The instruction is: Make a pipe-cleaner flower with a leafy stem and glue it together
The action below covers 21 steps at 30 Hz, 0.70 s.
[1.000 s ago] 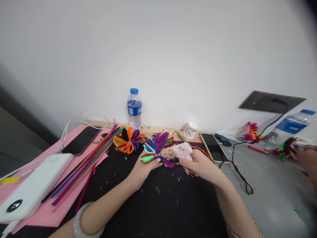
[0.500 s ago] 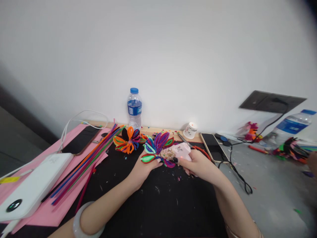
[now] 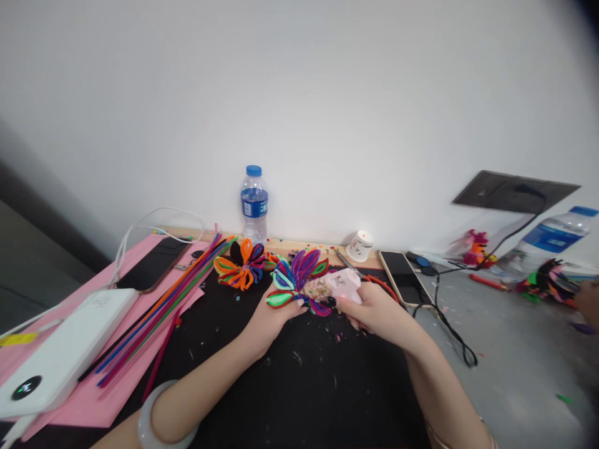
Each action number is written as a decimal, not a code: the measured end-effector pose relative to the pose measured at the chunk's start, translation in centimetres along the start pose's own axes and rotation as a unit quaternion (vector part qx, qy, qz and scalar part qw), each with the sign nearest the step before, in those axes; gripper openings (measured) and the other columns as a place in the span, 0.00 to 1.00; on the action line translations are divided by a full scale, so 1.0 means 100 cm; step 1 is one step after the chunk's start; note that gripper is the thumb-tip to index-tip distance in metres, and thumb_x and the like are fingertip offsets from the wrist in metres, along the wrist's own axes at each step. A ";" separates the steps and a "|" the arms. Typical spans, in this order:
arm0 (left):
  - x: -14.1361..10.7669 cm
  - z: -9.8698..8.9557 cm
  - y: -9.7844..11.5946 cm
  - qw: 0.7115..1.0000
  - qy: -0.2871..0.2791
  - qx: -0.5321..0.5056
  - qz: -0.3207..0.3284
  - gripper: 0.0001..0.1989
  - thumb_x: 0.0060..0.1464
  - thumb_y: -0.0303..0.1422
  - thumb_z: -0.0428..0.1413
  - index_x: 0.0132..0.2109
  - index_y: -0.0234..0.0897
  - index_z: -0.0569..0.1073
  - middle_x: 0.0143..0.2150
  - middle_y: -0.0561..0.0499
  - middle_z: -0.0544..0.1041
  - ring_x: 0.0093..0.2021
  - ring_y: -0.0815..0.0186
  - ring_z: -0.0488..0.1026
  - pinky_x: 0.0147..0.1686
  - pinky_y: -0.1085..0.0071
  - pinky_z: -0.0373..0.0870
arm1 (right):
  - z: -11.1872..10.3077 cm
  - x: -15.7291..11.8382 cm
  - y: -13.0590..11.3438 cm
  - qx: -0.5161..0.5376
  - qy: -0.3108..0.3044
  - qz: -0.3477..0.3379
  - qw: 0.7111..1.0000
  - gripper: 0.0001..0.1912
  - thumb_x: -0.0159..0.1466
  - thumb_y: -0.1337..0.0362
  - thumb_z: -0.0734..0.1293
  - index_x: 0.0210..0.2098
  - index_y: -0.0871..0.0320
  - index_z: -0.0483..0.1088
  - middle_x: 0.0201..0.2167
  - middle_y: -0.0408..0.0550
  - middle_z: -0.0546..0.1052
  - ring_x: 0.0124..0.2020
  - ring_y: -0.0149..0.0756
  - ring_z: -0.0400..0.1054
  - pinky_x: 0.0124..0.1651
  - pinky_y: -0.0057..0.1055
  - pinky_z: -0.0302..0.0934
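Note:
Beneath the near side of a multicoloured pipe-cleaner flower (image 3: 299,280) is my left hand (image 3: 276,318), closed on it with most of the fingers hidden. Purple, green, blue and red loops form its petals. My right hand (image 3: 374,312) grips a pale pink hand-held tool (image 3: 345,284) with a patterned, speckled front end; its exact kind is unclear. The tool's front end reaches the middle of the flower, and I cannot tell whether they touch. Just left of it, an orange, black and blue pipe-cleaner flower (image 3: 244,265) lies on the black mat (image 3: 299,386).
Pipe cleaners (image 3: 159,305), a phone (image 3: 152,265) and a white power bank (image 3: 70,352) lie over pink paper (image 3: 93,399). Behind stand a water bottle (image 3: 254,206) and paper cup (image 3: 359,246). Scissors (image 3: 349,262), another phone (image 3: 406,279) and black cables (image 3: 449,330) lie rightward. Another person's hand (image 3: 588,302) shows far right.
My hands, the flower and the pink tool stay almost still. At the far right edge, the other person's hand has shifted slightly into view.

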State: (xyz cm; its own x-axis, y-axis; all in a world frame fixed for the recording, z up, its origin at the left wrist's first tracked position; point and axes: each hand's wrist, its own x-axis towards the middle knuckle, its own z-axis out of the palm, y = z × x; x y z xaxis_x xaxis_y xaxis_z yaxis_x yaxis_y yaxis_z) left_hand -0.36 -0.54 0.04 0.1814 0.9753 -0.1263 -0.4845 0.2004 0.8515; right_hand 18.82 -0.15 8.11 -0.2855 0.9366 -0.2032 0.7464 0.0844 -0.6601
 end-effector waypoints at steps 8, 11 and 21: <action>-0.001 0.000 0.001 1.000 -0.004 0.004 0.006 0.22 0.43 0.30 0.61 0.47 0.36 0.66 0.46 0.46 0.74 0.49 0.55 0.69 0.49 0.55 0.66 | -0.001 -0.002 -0.001 -0.005 0.001 0.019 1.000 0.20 0.58 0.57 0.59 0.13 0.60 0.61 0.10 0.42 0.65 0.13 0.26 0.58 0.19 0.22 0.50; -0.001 0.000 0.001 1.000 -0.004 0.006 0.007 0.23 0.43 0.30 0.60 0.48 0.36 0.66 0.46 0.46 0.74 0.49 0.55 0.69 0.48 0.55 0.66 | -0.002 -0.003 -0.001 -0.012 0.001 0.020 1.000 0.20 0.57 0.57 0.59 0.13 0.60 0.61 0.10 0.42 0.65 0.13 0.26 0.58 0.19 0.22 0.51; -0.001 0.001 0.001 1.000 0.001 0.006 0.008 0.25 0.43 0.29 0.60 0.51 0.38 0.63 0.46 0.48 0.74 0.49 0.57 0.69 0.47 0.57 0.68 | -0.004 -0.003 -0.003 -0.035 0.014 0.026 0.999 0.20 0.57 0.56 0.59 0.13 0.59 0.61 0.09 0.42 0.64 0.14 0.27 0.58 0.19 0.22 0.50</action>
State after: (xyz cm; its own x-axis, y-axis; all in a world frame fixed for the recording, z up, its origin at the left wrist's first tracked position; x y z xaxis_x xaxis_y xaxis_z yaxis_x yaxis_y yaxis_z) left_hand -0.40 -0.63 0.21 0.1712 0.9786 -0.1141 -0.4769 0.1837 0.8596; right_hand 18.95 -0.32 8.67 -0.2296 0.9493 -0.2149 0.8005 0.0586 -0.5965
